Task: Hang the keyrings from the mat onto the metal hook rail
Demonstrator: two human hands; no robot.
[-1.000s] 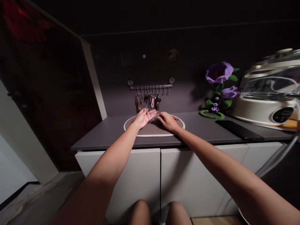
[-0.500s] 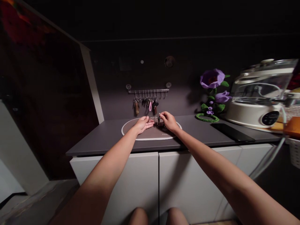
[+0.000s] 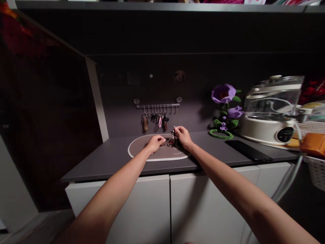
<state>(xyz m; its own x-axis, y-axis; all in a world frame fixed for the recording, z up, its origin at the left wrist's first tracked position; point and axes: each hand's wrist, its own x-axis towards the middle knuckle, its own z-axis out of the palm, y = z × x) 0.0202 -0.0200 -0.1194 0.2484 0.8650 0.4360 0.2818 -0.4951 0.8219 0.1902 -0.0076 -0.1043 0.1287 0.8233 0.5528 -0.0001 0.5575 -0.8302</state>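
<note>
My right hand [image 3: 183, 136] pinches the top of a small bunch of keys [image 3: 171, 141], which hangs from its fingertips low over an oval brown mat [image 3: 137, 148] with a pale rim. On the other side my left hand [image 3: 154, 143] has thumb and fingers brought together close to the keys; what they grip, if anything, is too small to make out. Behind both hands, a clear hook rail [image 3: 157, 106] on the dark wall carries several key sets, among them a brown fob [image 3: 145, 124] and a pink loop [image 3: 159, 121].
Right of the mat stand a purple knitted flower [image 3: 223, 93] with a green ring base and a white appliance [image 3: 264, 130] with a clear top. A black flat slab [image 3: 247, 150] lies before them. A shelf edge [image 3: 162, 6] crosses overhead.
My left hand has gone from spread, palm-up fingers to a pinch. The keys now hang upright below my right fingertips. The camera view has tilted up slightly, bringing the shelf edge into sight.
</note>
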